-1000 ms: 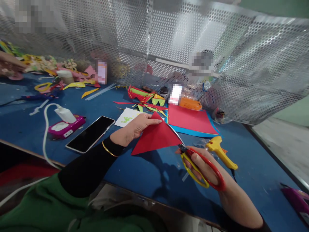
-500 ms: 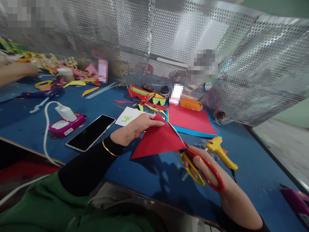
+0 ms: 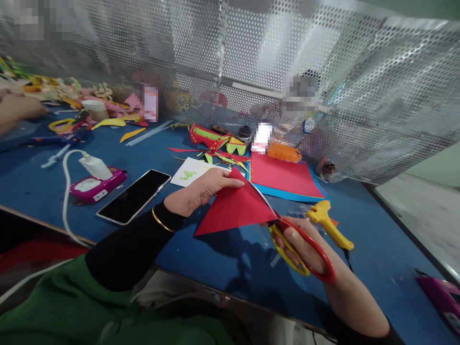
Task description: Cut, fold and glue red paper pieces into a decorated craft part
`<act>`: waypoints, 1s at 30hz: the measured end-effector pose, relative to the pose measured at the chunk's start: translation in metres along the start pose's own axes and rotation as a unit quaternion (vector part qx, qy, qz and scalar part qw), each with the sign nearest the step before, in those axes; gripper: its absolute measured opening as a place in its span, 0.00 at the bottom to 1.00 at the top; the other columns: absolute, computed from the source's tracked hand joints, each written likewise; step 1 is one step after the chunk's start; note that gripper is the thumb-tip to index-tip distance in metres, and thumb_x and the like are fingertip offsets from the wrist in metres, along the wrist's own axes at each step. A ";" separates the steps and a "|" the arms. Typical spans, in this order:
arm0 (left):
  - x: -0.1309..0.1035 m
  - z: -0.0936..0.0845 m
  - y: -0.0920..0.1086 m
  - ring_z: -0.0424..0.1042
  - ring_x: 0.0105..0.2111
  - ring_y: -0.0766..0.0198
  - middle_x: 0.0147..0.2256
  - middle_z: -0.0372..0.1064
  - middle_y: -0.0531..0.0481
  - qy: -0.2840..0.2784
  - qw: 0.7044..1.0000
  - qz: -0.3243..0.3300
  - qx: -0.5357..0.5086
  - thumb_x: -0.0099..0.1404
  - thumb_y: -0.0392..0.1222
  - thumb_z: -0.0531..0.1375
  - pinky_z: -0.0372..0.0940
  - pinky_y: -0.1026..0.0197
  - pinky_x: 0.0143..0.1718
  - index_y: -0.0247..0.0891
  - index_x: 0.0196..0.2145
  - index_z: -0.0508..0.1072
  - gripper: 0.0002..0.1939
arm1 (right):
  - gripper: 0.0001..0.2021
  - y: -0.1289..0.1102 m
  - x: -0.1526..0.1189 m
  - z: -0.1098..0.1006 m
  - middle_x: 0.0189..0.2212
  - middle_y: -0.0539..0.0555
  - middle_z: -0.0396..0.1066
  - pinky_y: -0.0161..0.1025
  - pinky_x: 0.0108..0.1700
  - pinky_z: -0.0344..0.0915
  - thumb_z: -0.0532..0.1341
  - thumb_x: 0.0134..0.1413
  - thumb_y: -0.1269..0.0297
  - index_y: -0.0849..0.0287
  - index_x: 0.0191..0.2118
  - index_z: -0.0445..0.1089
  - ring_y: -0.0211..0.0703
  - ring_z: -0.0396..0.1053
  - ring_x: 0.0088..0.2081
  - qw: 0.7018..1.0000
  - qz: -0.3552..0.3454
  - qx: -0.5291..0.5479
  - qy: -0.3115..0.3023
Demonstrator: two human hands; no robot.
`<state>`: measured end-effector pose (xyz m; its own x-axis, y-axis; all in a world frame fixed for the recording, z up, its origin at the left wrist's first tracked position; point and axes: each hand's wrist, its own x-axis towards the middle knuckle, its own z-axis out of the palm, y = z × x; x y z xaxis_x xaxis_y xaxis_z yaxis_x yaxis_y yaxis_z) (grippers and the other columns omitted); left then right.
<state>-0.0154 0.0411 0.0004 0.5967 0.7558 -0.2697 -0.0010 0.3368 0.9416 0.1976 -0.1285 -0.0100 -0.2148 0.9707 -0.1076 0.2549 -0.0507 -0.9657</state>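
Note:
My left hand pinches the upper part of a red triangular sheet of paper, thumb on top. The sheet is held above the blue table, with its shadow below. In my right hand is a pair of scissors with one red and one yellow handle loop. Their blades lie along the paper's right edge, tips toward my left hand; the lower blade is hidden by the paper. A white card with a green print lies partly under my left hand.
A yellow glue gun lies right of my right hand. Red and blue sheets are behind. On the left are a black-screened phone and a purple power strip. A perforated metal screen stands behind. Another person's hand is far left.
The scissor handles have come closer together and the blades look more nearly closed along the paper's edge. My left hand and the red paper stay almost in place.

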 end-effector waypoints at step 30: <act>0.001 0.001 -0.003 0.76 0.28 0.61 0.30 0.80 0.45 -0.015 1.000 -0.005 -0.009 0.52 0.41 0.72 0.69 0.59 0.34 0.34 0.28 0.80 0.08 | 0.27 -0.007 -0.005 0.007 0.21 0.49 0.62 0.38 0.21 0.60 0.49 0.61 0.31 0.52 0.32 0.63 0.39 0.60 0.21 0.995 -0.042 -0.083 0.044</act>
<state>-0.0139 0.0406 -0.0024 0.6204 0.7356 -0.2722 -0.0098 0.3544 0.9351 0.1902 -0.1352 -0.0045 -0.1601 0.9871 0.0009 0.3925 0.0645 -0.9175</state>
